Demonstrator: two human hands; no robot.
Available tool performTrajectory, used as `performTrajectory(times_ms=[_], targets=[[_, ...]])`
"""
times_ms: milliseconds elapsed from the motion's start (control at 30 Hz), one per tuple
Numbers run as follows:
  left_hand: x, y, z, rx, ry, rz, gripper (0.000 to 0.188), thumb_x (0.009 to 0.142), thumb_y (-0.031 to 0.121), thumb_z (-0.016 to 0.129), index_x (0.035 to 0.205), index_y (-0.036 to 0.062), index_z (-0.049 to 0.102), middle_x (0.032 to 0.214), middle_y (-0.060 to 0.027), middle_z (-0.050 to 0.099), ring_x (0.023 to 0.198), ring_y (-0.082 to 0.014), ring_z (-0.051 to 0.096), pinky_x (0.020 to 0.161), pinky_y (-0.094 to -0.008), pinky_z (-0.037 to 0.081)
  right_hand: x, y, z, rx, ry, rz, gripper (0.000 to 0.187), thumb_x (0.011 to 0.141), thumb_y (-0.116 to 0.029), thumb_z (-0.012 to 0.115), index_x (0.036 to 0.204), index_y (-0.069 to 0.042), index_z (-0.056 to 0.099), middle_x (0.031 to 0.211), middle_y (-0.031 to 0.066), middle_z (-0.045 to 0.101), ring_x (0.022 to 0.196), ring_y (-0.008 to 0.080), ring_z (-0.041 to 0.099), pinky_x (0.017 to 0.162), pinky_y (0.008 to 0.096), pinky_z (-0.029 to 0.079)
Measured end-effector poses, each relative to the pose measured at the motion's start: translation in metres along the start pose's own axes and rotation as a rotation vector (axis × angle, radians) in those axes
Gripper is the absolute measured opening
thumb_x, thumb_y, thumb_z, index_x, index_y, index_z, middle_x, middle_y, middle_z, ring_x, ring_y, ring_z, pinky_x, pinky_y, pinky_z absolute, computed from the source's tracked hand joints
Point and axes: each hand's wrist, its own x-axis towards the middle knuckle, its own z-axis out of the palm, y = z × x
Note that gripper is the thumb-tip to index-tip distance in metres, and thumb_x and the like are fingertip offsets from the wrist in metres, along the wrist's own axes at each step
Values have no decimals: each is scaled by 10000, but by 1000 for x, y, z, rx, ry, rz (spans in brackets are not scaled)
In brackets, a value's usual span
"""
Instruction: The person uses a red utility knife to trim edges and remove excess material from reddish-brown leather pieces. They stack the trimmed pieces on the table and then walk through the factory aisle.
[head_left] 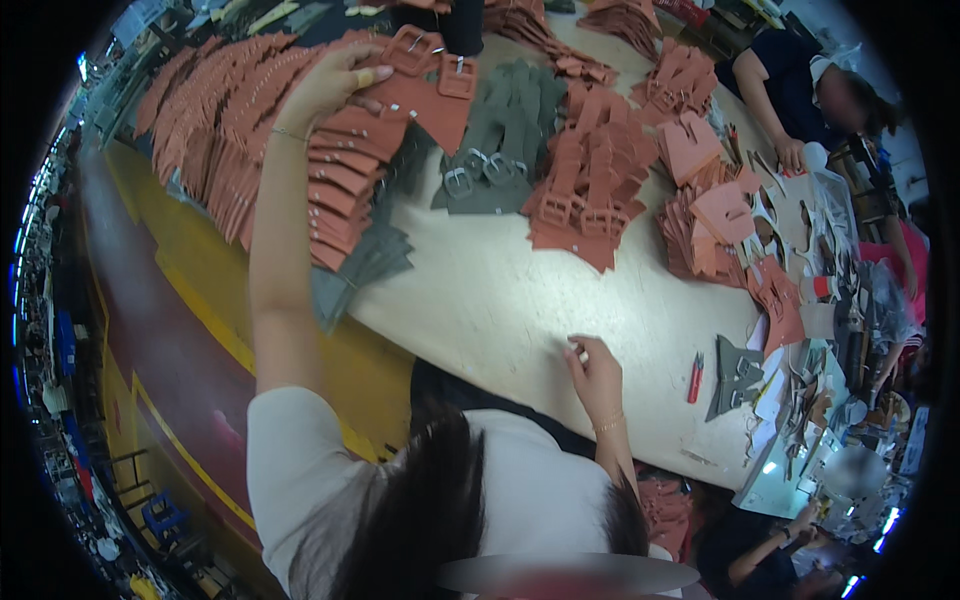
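Observation:
My left arm stretches to the far left of the table. My left hand (pixel 335 85) is closed at the edge of a terracotta leather piece (pixel 437 112) with covered buckles, its fingers over the edge and the thumb below. Beneath that arm lie fanned stacks of terracotta leather pieces (pixel 215 120), with grey-green pieces (pixel 365 265) at their near end. My right hand (pixel 597 375) hovers by the table's near edge with its fingers curled together; whatever is in them, if anything, is too small to make out.
Grey-green buckled straps (pixel 505 130) and terracotta buckled straps (pixel 590 180) lie mid-table. Red-handled snips (pixel 696 378) rest on the right beside a grey-green piece (pixel 737 376). More terracotta pieces (pixel 705 215) are heaped farther right. A co-worker (pixel 800 90) sits at the far right.

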Motion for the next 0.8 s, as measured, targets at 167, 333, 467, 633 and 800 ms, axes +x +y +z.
performTrajectory(times_ms=[167, 333, 467, 633, 800], targets=[[52, -85, -42, 115, 70, -357, 443, 842, 112, 695, 1245, -9, 557, 1055, -76, 633, 887, -158, 641, 560, -274, 563, -14, -14, 9, 9, -31, 0, 175, 855, -126, 669, 1017, -59, 654, 853, 99, 643, 634, 220, 629, 588, 327, 501], [74, -138, -61, 263, 15, -566, 437, 766, 86, 720, 1170, -29, 600, 869, -130, 672, 856, -258, 676, 536, -350, 542, -23, -14, 5, -19, -79, 65, 179, 849, -113, 676, 1018, -59, 653, 894, 113, 657, 705, 232, 668, 613, 328, 523], [59, -115, -43, 1095, 272, -99, 441, 750, 225, 695, 1151, 65, 605, 1029, -215, 660, 993, -414, 622, 841, -466, 510, -25, -8, -2, -7, -29, -43, 174, 846, -117, 680, 1003, -51, 649, 900, 128, 646, 735, 255, 663, 628, 343, 525], [-64, -68, 105, 832, 388, 397, 463, 853, 258, 653, 1266, 88, 533, 1182, -202, 570, 1179, -392, 496, 984, -478, 393, -31, -6, -7, -96, -78, -218, 195, 813, -104, 688, 997, -58, 641, 1005, 117, 625, 977, 277, 614, 808, 377, 492], [-214, -83, 200, 775, -238, 603, 700, 844, 324, 665, 1439, 99, 374, 1537, -182, 258, 1423, -395, 219, 1141, -559, 185, -59, 15, -14, -209, -119, -372, 363, 792, -132, 707, 1133, -92, 589, 1242, 167, 528, 1209, 367, 484, 1012, 477, 383]])
